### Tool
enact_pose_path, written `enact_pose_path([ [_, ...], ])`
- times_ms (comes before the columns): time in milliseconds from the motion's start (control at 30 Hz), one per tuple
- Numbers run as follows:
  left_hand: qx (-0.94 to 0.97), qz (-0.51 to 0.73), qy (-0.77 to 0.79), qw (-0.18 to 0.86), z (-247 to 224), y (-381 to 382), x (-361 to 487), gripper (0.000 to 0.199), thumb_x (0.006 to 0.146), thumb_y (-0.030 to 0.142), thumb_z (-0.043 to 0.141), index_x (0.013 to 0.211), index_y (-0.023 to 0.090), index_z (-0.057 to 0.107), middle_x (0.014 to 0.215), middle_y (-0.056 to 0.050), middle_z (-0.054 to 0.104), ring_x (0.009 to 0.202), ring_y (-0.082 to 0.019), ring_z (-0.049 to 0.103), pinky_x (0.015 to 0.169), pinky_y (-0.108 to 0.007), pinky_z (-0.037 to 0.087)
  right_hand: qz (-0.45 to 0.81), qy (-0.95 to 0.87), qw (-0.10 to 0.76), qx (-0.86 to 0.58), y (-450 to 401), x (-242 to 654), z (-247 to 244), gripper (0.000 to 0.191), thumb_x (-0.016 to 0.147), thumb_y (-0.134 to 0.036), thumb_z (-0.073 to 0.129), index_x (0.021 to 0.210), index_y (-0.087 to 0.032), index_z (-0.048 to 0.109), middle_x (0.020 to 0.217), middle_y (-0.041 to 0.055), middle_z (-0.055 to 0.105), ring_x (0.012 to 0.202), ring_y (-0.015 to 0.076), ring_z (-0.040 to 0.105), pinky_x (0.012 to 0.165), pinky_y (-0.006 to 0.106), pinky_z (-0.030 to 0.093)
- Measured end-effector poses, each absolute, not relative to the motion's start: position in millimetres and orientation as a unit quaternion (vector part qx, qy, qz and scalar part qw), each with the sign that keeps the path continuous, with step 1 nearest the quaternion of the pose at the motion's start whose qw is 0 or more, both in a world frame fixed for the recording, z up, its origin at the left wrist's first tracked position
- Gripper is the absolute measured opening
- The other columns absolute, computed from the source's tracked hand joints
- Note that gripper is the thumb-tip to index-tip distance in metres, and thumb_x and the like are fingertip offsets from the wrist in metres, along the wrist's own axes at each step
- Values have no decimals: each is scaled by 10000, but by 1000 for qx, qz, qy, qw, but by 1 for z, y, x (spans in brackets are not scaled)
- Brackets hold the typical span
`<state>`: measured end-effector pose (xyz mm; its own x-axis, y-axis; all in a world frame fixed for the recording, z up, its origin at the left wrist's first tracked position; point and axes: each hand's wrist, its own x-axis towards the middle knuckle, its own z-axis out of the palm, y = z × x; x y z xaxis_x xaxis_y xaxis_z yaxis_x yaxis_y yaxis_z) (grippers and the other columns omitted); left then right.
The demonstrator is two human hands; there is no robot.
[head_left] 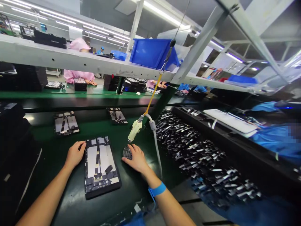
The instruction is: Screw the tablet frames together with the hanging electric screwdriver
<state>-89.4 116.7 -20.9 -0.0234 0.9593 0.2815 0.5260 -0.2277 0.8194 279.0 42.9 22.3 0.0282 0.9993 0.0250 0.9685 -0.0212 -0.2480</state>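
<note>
Left hand [76, 153], yours: fingers curled, tips at the upper left edge of the open tablet [101, 166]; whether they grip it, cannot tell.
Right hand [136, 158], yours: thumb and fingers spread over the round, dotted black dish [127, 153]; whether anything is pinched, cannot tell. Blue band [158, 189] at your wrist.
Open tablet, one: lying flat between your hands on the dark green bench [68, 201], inner parts facing up, a small black piece [108, 169] on its lower right.
Pale screwdriver [135, 131], one: hanging tilted from a yellow cord [154, 94], tip just above your right hand.
Further open devices, two: left [66, 123] and right [117, 115], farther back.
Black-and-silver strips [192, 144], many: heaped to your right.
Blue bin [150, 53], one: on the shelf above.
</note>
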Motion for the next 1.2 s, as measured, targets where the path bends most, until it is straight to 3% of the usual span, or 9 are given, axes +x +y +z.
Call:
enact_pose_path([
  [167,656,436,567,240,-21,115,-87,400,943,526,493,1042,229,743,1087,-52,741,989,-228,692,893,-343,527,120,-743,93,-651,15,312,19,946,750,-525,790,1560,-219,409,1632,150,349,1534,331,304,1271,535,246],
  [333,654,427,580,232,-22,116,-86,397,942,521,495,1051,229,741,1092,-49,736,990,-230,684,903,-345,517,100,-694,131,-701,0,319,7,903,768,-520,771,1534,-166,449,1617,183,341,1515,342,332,1261,504,297],
  [667,663,410,585,224,-19,116,-92,421,929,535,493,1050,221,745,1099,-54,741,985,-235,689,894,-336,515,115,-732,190,-644,-12,306,12,859,686,-430,819,1455,-180,530,1558,174,417,1462,342,389,1234,530,342],
  [800,663,400,594,218,-20,116,-95,432,946,524,489,1103,212,742,1139,-60,731,1031,-236,675,941,-331,502,116,-737,194,-637,-14,300,15,849,705,-465,817,1455,-190,529,1559,168,424,1463,339,392,1242,527,332],
  [1200,662,390,601,219,-15,113,-96,429,945,513,498,1110,205,748,1121,-54,737,948,-214,684,881,-309,512,157,-756,186,-608,-23,307,15,908,688,-452,856,1480,-188,500,1633,161,335,1522,320,334,1266,504,307],
])
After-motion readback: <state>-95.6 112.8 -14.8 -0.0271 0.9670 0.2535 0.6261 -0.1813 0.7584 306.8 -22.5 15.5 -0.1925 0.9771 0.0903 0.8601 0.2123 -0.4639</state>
